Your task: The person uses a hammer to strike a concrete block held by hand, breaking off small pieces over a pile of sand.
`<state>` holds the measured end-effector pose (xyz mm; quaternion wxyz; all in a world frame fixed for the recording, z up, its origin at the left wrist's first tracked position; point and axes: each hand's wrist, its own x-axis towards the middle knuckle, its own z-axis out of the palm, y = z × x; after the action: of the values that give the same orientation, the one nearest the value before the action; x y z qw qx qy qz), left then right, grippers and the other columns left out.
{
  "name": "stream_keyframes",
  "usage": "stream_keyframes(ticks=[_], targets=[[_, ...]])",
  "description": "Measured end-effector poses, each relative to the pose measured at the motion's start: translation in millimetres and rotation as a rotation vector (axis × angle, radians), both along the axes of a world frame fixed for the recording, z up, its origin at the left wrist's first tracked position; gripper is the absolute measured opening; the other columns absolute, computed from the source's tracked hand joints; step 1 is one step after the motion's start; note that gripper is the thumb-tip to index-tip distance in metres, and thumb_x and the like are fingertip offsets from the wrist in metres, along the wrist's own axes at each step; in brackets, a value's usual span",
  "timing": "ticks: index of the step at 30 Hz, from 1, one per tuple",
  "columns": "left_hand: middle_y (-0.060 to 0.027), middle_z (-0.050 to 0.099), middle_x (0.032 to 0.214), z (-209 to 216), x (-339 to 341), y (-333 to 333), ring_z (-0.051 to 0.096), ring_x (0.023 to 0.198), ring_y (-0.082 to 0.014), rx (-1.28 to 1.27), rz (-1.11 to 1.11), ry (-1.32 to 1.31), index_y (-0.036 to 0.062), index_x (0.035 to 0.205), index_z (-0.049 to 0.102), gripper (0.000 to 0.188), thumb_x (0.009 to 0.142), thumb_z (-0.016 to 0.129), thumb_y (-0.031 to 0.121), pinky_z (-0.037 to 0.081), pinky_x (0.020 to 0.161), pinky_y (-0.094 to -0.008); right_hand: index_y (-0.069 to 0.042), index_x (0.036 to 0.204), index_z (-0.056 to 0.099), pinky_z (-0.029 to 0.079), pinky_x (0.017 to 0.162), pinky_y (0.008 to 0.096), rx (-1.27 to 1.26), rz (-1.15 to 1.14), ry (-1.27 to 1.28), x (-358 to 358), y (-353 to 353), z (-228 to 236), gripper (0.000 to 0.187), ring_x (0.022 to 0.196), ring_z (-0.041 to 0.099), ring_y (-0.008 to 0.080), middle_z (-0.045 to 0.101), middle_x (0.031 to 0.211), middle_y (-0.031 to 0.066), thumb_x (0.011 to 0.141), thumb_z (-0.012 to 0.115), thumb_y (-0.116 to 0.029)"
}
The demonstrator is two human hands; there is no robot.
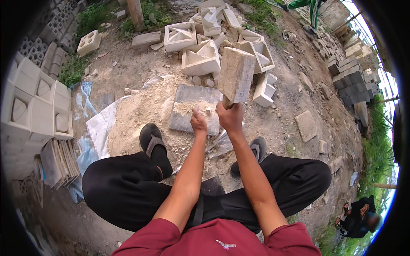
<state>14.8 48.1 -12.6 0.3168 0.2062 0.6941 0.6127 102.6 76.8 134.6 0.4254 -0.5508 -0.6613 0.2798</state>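
Note:
My right hand is closed round the short handle of a heavy mallet. The mallet's big, blocky, dusty head is raised above the grey slab, with some marks on one side. Over the slab's near part, my left hand has its fingers curled together; whatever may be in them is hidden. A small pale chunk lies on the slab beside that hand, among crushed crumbs. Pale sandy powder is heaped to the slab's left, next to my sandalled left foot.
Broken cream moulded blocks pile up beyond the slab. White blocks are stacked at the left, above leaning thin panels. A flat stone lies right. Grey blocks stand far right; a person sits lower right, another's leg shows above.

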Motion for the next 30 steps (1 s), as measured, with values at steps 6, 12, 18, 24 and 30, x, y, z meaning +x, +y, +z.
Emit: stream_keyframes(ticks=[6, 12, 18, 24, 30], targets=[[-0.027, 0.051, 0.132, -2.1, -12.6, 12.4, 0.047, 0.127, -0.0319, 0.067, 0.13, 0.012, -0.0121, 0.128, 0.047, 0.076, 0.1, 0.019, 0.053, 0.031, 0.111, -0.0354, 0.009, 0.116, 0.053, 0.049, 0.09, 0.043, -0.456, 0.082, -0.269, 49.9, -37.8, -110.1, 0.055, 0.103, 0.061, 0.0415, 0.063, 0.103, 0.0309, 0.069, 0.065, -0.017], [-0.0257, 0.043, 0.14, -29.5, -22.0, 27.3, 0.04, 0.133, -0.0295, 0.205, -0.123, -0.283, -0.0131, 0.134, 0.04, 0.079, 0.1, 0.018, 0.055, 0.025, 0.114, -0.0336, 0.01, 0.095, 0.063, 0.051, 0.082, 0.0437, -0.423, 0.156, -0.368, 40.2, -18.0, -101.2, 0.042, 0.096, 0.063, 0.0425, 0.064, 0.094, 0.0327, 0.067, 0.067, -0.022], [-0.0252, 0.04, 0.142, -20.6, -8.1, 20.7, 0.035, 0.136, -0.03, 0.215, -0.007, -0.383, -0.0136, 0.137, 0.035, 0.082, 0.099, 0.018, 0.057, 0.022, 0.115, -0.0339, 0.006, 0.094, 0.061, 0.052, 0.066, 0.0425, -0.177, 0.061, -0.106, 11.7, -2.9, -11.5, 0.041, 0.073, 0.066, 0.0387, 0.066, 0.076, 0.0238, 0.07, 0.072, -0.025], [-0.026, 0.045, 0.138, 0.7, -10.9, 3.8, 0.04, 0.133, -0.0333, -0.023, -0.041, -0.101, -0.0106, 0.133, 0.043, 0.079, 0.099, 0.018, 0.055, 0.028, 0.111, -0.0339, 0.0, 0.077, 0.057, 0.048, 0.06, 0.0406, 0.564, 0.003, -0.052, -6.1, 1.6, 9.2, 0.015, 0.059, 0.062, 0.0311, 0.061, 0.061, 0.0127, 0.077, 0.067, -0.011], [-0.0252, 0.043, 0.14, -2.3, -15.5, 10.6, 0.036, 0.135, -0.0323, 0.077, -0.1, -0.109, -0.0107, 0.135, 0.041, 0.081, 0.098, 0.017, 0.058, 0.025, 0.113, -0.0335, 0.007, 0.116, 0.053, 0.048, 0.091, 0.0438, -0.718, 0.111, -0.364, 41.7, -28.1, -100.9, 0.057, 0.105, 0.061, 0.0404, 0.062, 0.105, 0.0319, 0.071, 0.07, -0.022]])
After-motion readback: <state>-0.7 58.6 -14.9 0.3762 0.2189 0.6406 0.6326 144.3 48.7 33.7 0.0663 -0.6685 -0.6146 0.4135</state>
